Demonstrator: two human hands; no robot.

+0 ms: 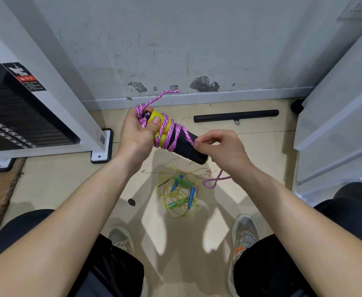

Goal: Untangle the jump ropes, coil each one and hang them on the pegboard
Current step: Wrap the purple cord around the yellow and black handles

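While left hand [137, 133] fingers [156, 122] tight around handles [186, 146], right hand [220, 148] fingers [199, 144] together on pink rope [174, 133].

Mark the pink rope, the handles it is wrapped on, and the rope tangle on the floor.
pink rope [175, 135]: head view, a wrap over the handles.
handles [188, 148]: head view, black foam grip.
rope tangle [191, 197]: head view, a blue handle in it.

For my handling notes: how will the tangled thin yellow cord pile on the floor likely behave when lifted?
The thin yellow cord pile lies in loose loops, so probably floppy and dangling when raised. Its blue and green plastic handles sit inside the tangle, so it likely lifts as one light clump.
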